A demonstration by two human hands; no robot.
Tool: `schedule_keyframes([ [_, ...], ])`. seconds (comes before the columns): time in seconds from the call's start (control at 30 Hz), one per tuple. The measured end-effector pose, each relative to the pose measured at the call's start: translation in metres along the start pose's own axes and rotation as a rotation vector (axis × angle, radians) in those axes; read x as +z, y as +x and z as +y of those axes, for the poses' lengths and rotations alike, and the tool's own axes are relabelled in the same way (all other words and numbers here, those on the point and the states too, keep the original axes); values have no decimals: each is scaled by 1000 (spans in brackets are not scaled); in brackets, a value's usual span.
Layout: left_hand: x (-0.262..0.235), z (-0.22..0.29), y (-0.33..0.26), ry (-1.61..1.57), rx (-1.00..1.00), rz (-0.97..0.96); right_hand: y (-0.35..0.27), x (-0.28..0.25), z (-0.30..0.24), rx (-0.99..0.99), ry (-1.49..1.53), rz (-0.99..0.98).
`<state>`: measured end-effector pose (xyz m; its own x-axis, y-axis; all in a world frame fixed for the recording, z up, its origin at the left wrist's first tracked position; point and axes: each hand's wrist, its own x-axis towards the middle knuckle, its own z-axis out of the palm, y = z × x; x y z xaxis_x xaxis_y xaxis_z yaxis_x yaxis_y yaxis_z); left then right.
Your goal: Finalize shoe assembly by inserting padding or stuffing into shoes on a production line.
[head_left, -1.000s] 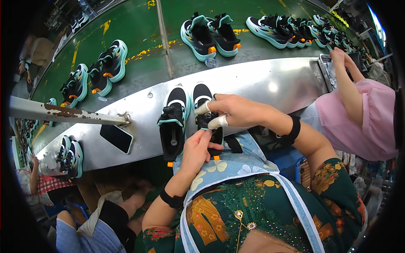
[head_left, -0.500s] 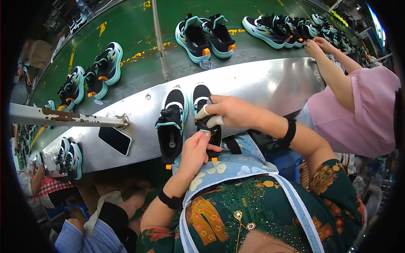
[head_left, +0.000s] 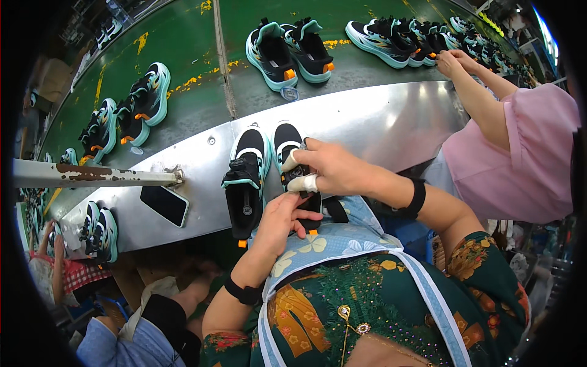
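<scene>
One worked shoe (head_left: 287, 136): it is lying on the metal ledge (head_left: 361, 122), toe pointing to the ledge's far side, heel sitting at the ledge's near edge; our fingers are hiding part of its tongue and lacing.
One matching shoe (head_left: 244, 166): it is resting on the ledge too, pointing the same way, and neither of our hands is gripping it.
Right hand (head_left: 336, 168): we are reaching in over the ledge, thumb and forefinger wearing pale finger covers (head_left: 303, 183) and standing partly apart across the lacing; we cannot tell whether they are pinching a lace or the tongue.
Left hand (head_left: 278, 223): we are bending it loosely at the shoe's opening, by the ledge's near edge, thumb pointing to the tongue; the contact is hiding, so we cannot tell how firmly it is holding.
Lacing step: we are, in our judgement, adjusting the tongue and laces.
Next move: it is probably calling for a steady shoe on the ledge while the covered fingertips are doing the fine work.
Phone (head_left: 165, 205): it is lying dark-screened on the ledge's left part.
Green belt (head_left: 183, 30): it is running beyond the ledge, carrying similar shoes (head_left: 272, 55).
</scene>
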<state>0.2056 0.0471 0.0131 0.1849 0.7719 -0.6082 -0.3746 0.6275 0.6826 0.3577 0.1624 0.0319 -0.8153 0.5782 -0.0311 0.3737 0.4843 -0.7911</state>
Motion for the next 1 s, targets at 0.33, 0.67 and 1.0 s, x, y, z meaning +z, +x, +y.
schedule_keyframes([
  [0.33, -6, -11, 13, 116, -43, 29, 4, 2, 10, 15, 77, -57],
  [0.67, -11, -10, 18, 62, 33, 18, -5, -16, 11, 81, 148, -91],
  [1.0, -13, -10, 19, 55, 31, 32, -10, -1, 19, 69, 111, -38],
])
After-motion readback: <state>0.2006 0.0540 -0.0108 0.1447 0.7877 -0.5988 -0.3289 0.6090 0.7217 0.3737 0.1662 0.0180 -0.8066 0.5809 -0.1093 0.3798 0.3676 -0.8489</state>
